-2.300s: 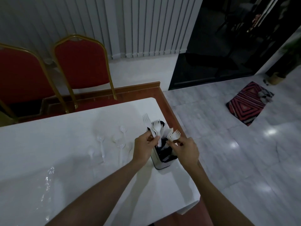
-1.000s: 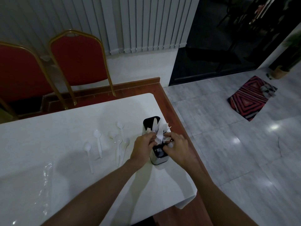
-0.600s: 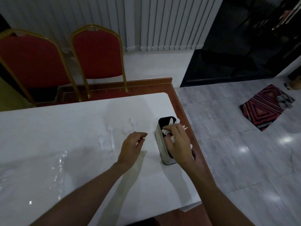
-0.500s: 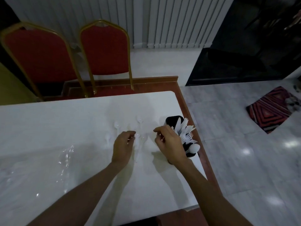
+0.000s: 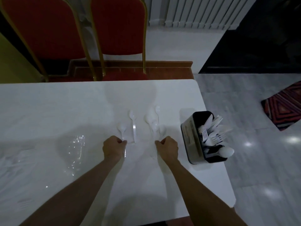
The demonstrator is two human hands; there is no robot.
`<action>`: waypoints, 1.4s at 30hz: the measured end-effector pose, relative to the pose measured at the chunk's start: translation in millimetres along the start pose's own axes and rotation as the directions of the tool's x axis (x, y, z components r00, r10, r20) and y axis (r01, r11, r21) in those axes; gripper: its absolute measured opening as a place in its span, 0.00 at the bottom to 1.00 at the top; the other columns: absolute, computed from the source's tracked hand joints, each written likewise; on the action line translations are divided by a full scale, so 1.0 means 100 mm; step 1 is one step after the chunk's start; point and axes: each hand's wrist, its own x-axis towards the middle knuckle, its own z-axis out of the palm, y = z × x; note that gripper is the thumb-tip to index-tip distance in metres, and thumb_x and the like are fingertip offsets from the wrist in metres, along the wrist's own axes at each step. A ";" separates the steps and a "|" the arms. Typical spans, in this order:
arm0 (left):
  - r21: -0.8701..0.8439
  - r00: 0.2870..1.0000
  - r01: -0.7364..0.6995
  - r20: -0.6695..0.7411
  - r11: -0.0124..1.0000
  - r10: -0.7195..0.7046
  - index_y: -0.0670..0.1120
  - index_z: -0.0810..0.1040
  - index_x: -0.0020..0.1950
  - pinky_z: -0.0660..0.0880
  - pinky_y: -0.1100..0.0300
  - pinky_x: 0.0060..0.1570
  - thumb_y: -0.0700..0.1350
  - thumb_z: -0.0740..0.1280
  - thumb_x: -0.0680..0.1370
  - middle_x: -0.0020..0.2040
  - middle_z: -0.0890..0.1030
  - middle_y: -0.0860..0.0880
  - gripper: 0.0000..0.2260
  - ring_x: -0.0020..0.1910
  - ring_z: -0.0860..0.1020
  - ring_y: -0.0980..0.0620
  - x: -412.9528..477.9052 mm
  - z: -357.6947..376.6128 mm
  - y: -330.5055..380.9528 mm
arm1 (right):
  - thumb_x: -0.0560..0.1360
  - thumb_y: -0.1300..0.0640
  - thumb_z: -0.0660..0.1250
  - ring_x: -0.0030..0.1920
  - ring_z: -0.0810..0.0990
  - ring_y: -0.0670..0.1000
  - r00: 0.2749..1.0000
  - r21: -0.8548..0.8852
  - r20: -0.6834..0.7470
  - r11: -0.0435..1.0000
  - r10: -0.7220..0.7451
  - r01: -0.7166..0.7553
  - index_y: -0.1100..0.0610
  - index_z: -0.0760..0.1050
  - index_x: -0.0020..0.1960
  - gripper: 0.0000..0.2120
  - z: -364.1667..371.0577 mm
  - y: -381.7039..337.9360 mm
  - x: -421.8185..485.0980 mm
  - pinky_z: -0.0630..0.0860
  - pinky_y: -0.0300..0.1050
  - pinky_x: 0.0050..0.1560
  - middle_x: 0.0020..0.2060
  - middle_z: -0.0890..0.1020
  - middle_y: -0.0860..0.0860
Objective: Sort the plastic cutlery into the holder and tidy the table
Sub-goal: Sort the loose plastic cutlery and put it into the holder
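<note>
Head view: left hand (image 5: 112, 148) pinches a spoon (image 5: 122, 130) handle; right hand (image 5: 167, 148) closes on spoons (image 5: 153, 121) ahead, holder (image 5: 191, 139) to its right.

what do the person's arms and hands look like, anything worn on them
Both arms are bare along the whole length that shows: no sleeves reach into the picture. The left hand and right hand wear no gloves. No watch, bracelet or ring is visible on either wrist or hand, though the light is dim and the fingers are curled under.
</note>
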 end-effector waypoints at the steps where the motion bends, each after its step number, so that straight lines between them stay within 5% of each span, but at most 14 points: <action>1: 0.001 1.000 0.003 0.004 1.000 -0.003 0.39 0.81 0.39 0.74 0.57 0.42 0.47 0.70 0.74 0.39 0.83 0.41 0.11 0.43 0.81 0.42 0.02 0.01 0.00 | 0.76 0.51 0.68 0.43 0.78 0.52 1.000 0.017 -0.014 1.000 0.011 -0.011 0.62 0.75 0.48 0.12 0.01 0.00 0.01 0.70 0.41 0.42 0.43 0.80 0.54; 5: -0.021 1.000 0.009 0.006 1.000 -0.009 0.39 0.79 0.32 0.70 0.59 0.33 0.45 0.68 0.72 0.29 0.78 0.44 0.12 0.30 0.76 0.46 0.10 0.02 0.08 | 0.76 0.56 0.66 0.33 0.73 0.49 0.996 0.073 -0.079 0.996 0.049 -0.043 0.58 0.71 0.38 0.10 -0.03 -0.05 0.09 0.65 0.37 0.30 0.33 0.75 0.50; 7: -0.030 1.000 -0.009 -0.014 1.000 0.009 0.42 0.76 0.30 0.67 0.59 0.32 0.44 0.68 0.72 0.27 0.75 0.45 0.11 0.28 0.73 0.47 0.14 0.01 0.17 | 0.76 0.56 0.65 0.35 0.75 0.51 0.992 0.087 -0.117 0.996 0.046 -0.036 0.60 0.71 0.44 0.08 -0.09 -0.15 0.16 0.65 0.40 0.29 0.35 0.75 0.52; 13: -0.056 0.993 -0.117 0.010 0.992 0.118 0.40 0.78 0.36 0.70 0.59 0.35 0.43 0.67 0.72 0.34 0.81 0.44 0.08 0.37 0.80 0.45 0.32 0.09 0.45 | 0.76 0.60 0.65 0.37 0.73 0.53 0.988 0.036 -0.139 0.996 -0.073 0.079 0.62 0.68 0.54 0.10 -0.24 -0.54 0.47 0.63 0.41 0.29 0.40 0.74 0.54; 17: 0.005 0.996 -0.090 0.028 0.996 0.090 0.37 0.73 0.53 0.72 0.54 0.46 0.53 0.73 0.71 0.50 0.80 0.41 0.23 0.51 0.78 0.41 0.42 0.18 0.55 | 0.78 0.55 0.66 0.45 0.78 0.58 0.994 -0.039 -0.084 0.997 -0.067 0.064 0.64 0.68 0.57 0.15 -0.21 -0.67 0.66 0.68 0.44 0.39 0.47 0.77 0.58; 19: 0.071 0.994 -0.108 0.042 0.992 0.106 0.36 0.73 0.55 0.72 0.52 0.51 0.52 0.71 0.72 0.52 0.79 0.39 0.22 0.54 0.77 0.40 0.45 0.20 0.55 | 0.78 0.55 0.66 0.50 0.79 0.59 0.996 -0.039 -0.082 0.998 -0.047 0.044 0.64 0.69 0.57 0.14 -0.20 -0.70 0.73 0.69 0.44 0.40 0.50 0.78 0.60; 25: 0.061 0.993 -0.103 0.068 0.993 0.099 0.39 0.75 0.40 0.70 0.55 0.39 0.44 0.66 0.74 0.41 0.80 0.40 0.08 0.46 0.79 0.39 0.47 0.17 0.50 | 0.76 0.56 0.66 0.44 0.77 0.55 0.996 0.028 -0.068 0.998 -0.052 0.054 0.64 0.73 0.50 0.10 -0.26 -0.56 0.74 0.69 0.40 0.38 0.44 0.78 0.57; 28: 0.006 0.995 -0.063 0.083 0.998 0.063 0.46 0.66 0.28 0.67 0.57 0.34 0.44 0.68 0.73 0.29 0.74 0.46 0.16 0.43 0.80 0.40 0.42 0.11 0.47 | 0.73 0.52 0.71 0.37 0.75 0.50 0.996 0.007 0.038 0.997 -0.079 0.079 0.59 0.71 0.44 0.12 -0.29 -0.41 0.57 0.64 0.31 0.28 0.35 0.75 0.49; 33: -0.101 0.990 0.013 0.140 0.995 0.002 0.44 0.81 0.35 0.68 0.62 0.32 0.50 0.75 0.69 0.35 0.82 0.45 0.11 0.39 0.81 0.46 0.31 0.15 0.50 | 0.68 0.51 0.77 0.36 0.78 0.49 0.983 -0.025 0.167 0.996 -0.077 0.082 0.55 0.72 0.40 0.14 -0.18 -0.24 0.40 0.72 0.38 0.35 0.37 0.79 0.51; 36: -0.159 0.982 0.011 0.186 0.987 0.019 0.43 0.84 0.39 0.73 0.61 0.35 0.50 0.76 0.68 0.37 0.84 0.44 0.11 0.39 0.82 0.46 0.24 0.26 0.59 | 0.72 0.56 0.73 0.36 0.82 0.53 0.986 -0.002 0.147 0.997 -0.074 0.076 0.55 0.72 0.36 0.12 -0.23 -0.27 0.41 0.74 0.34 0.28 0.38 0.81 0.55; 42: -0.122 0.976 -0.059 0.202 0.991 0.083 0.43 0.84 0.46 0.73 0.62 0.38 0.53 0.76 0.68 0.44 0.85 0.45 0.16 0.43 0.83 0.47 0.14 0.56 0.95 | 0.77 0.55 0.67 0.34 0.83 0.52 0.994 -0.060 0.058 0.994 -0.089 0.093 0.62 0.77 0.50 0.09 -0.39 -0.18 0.39 0.74 0.31 0.25 0.43 0.83 0.56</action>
